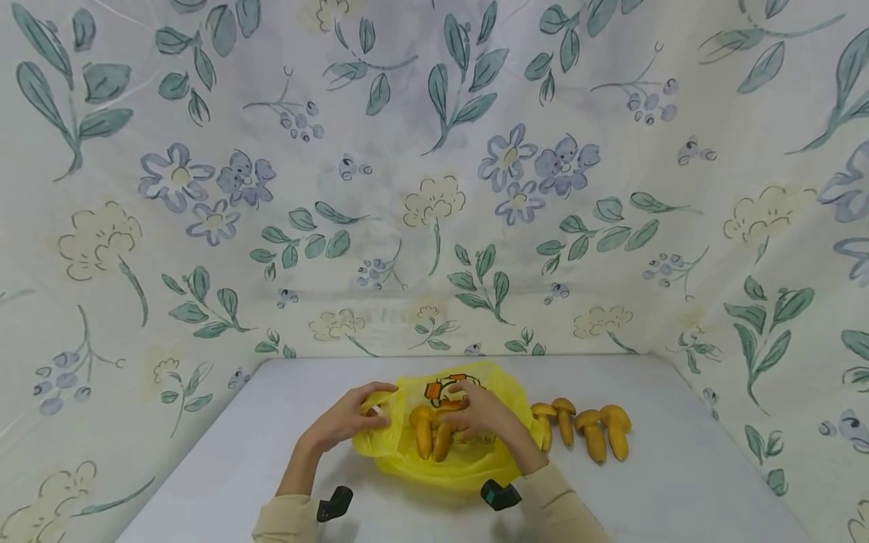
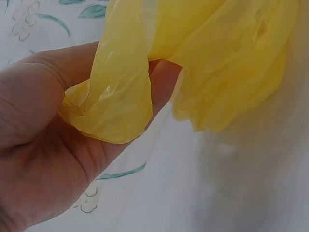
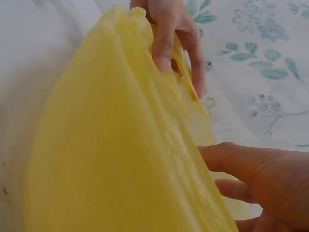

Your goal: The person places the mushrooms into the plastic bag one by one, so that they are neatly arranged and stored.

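Observation:
A yellow plastic bag [image 1: 498, 385] with an orange and black print lies on the table, its mouth held up on the left. My left hand [image 1: 349, 415] grips its loop handle [image 2: 113, 87], the plastic passing between thumb and fingers. In the head view, two brown-yellow mushrooms, a left mushroom [image 1: 422, 434] and a right mushroom [image 1: 443, 441], stand side by side in the bag. My right hand [image 1: 485, 411] reaches over the bag with thumb and fingers around the right mushroom's cap. In the right wrist view, the bag's edge hides the fingertips of my right hand [image 3: 270, 183].
Several more mushrooms [image 1: 591, 434] lie in a row on the white table [image 1: 672, 483], right of the bag. Two dark angular pieces, a left piece [image 1: 335, 504] and a right piece [image 1: 500, 495], appear near my wrists. A floral-patterned sheet [image 1: 434, 226] stands behind and at both sides.

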The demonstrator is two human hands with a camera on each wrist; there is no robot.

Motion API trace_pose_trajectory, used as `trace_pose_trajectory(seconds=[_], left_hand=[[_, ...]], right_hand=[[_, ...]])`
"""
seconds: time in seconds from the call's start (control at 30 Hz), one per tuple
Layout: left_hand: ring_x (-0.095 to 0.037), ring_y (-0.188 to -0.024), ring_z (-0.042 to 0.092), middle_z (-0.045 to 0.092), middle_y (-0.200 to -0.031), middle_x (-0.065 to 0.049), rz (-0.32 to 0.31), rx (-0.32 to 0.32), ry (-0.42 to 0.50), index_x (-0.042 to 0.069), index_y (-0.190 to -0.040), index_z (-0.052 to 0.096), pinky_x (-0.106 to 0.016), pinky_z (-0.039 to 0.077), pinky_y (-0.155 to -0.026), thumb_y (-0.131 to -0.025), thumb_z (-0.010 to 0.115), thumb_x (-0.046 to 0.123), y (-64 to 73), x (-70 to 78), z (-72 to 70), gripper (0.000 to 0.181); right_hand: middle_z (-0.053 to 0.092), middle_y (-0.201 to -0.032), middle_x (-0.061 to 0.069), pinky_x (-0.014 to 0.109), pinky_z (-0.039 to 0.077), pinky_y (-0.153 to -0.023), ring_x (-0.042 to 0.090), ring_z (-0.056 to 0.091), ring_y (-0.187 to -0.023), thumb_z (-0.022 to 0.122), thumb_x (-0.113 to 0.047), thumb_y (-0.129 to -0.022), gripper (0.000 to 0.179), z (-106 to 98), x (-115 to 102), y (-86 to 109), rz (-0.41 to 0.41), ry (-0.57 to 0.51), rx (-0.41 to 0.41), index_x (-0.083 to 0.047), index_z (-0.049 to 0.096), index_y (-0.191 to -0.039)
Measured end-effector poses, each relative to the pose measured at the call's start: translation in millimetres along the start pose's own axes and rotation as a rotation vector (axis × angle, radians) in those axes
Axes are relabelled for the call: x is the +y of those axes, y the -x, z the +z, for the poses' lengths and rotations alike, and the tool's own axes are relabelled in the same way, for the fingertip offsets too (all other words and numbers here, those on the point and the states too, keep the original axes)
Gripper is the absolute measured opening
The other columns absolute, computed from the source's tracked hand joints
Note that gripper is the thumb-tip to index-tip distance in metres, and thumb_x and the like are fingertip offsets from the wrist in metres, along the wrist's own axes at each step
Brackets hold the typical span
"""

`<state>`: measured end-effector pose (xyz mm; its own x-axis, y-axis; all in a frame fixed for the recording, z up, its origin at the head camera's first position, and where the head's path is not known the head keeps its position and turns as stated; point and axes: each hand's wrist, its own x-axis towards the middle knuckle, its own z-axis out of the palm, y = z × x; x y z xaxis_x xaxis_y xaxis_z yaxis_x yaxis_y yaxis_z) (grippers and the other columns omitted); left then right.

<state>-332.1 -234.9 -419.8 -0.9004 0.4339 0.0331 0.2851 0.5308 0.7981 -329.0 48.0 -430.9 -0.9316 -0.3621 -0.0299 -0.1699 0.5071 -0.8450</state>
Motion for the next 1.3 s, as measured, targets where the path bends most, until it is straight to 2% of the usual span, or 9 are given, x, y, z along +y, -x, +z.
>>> trace_pose_trajectory(seconds=[0.27, 0.5, 0.67, 0.77, 0.97, 1.3], left_hand=[[-0.022, -0.090, 0.053, 0.047, -0.143, -0.020, -0.001, -0.002, 0.011, 0.011, -0.138, 0.052, -0.028, 0.048, -0.073, -0.089, 0.072, 0.018, 2.5, 2.0, -2.2, 0.053], [-0.022, -0.088, 0.053, 0.044, -0.146, -0.022, 0.013, -0.011, 0.016, 0.009, -0.139, 0.051, -0.028, 0.049, -0.072, -0.089, 0.072, 0.019, 3.9, 2.3, -0.3, 0.055], [-0.021, -0.087, 0.054, 0.045, -0.145, -0.022, 0.013, -0.014, 0.020, 0.009, -0.139, 0.050, -0.027, 0.050, -0.070, -0.090, 0.071, 0.018, 4.1, 2.1, -0.5, 0.054], [-0.022, -0.087, 0.054, 0.045, -0.145, -0.022, 0.011, -0.016, 0.024, 0.009, -0.139, 0.050, -0.028, 0.050, -0.070, -0.089, 0.071, 0.018, 3.8, 2.6, -1.0, 0.055], [-0.023, -0.088, 0.054, 0.045, -0.145, -0.023, 0.007, -0.020, 0.019, 0.009, -0.140, 0.050, -0.030, 0.050, -0.072, -0.089, 0.072, 0.019, 4.7, 4.9, -1.4, 0.056], [-0.023, -0.089, 0.053, 0.046, -0.144, -0.021, -0.003, -0.015, 0.012, 0.010, -0.139, 0.051, -0.031, 0.048, -0.073, -0.089, 0.072, 0.020, 3.3, 5.0, -0.2, 0.055]], right_hand=[[0.064, -0.114, 0.020, 0.040, 0.058, -0.067, 0.026, 0.068, -0.074, 0.074, -0.029, -0.088, 0.063, -6, 0, 5.2, -0.001, 0.044, 0.004, -0.005, 0.047, -0.139], [0.057, -0.102, 0.017, 0.038, 0.058, -0.065, 0.029, 0.068, -0.075, 0.073, -0.028, -0.089, 0.063, -18, 0, 13.5, -0.017, 0.077, 0.007, -0.003, 0.047, -0.140], [0.059, -0.117, 0.024, 0.034, 0.055, -0.063, 0.023, 0.067, -0.067, 0.072, -0.032, -0.089, 0.064, -27, -1, 21.4, -0.033, 0.125, 0.019, -0.005, 0.047, -0.141], [0.058, -0.124, 0.027, 0.034, 0.056, -0.065, 0.024, 0.067, -0.068, 0.072, -0.032, -0.089, 0.063, -32, -3, 27.9, -0.045, 0.132, 0.028, -0.007, 0.047, -0.141], [0.058, -0.122, 0.028, 0.035, 0.058, -0.065, 0.031, 0.070, -0.072, 0.072, -0.028, -0.089, 0.058, -42, -5, 39.6, -0.053, 0.118, 0.080, -0.010, 0.049, -0.139], [0.061, -0.121, 0.026, 0.036, 0.058, -0.065, 0.020, 0.067, -0.067, 0.074, -0.029, -0.088, 0.062, -55, 8, 46.4, -0.003, 0.165, 0.138, -0.013, 0.046, -0.141]])
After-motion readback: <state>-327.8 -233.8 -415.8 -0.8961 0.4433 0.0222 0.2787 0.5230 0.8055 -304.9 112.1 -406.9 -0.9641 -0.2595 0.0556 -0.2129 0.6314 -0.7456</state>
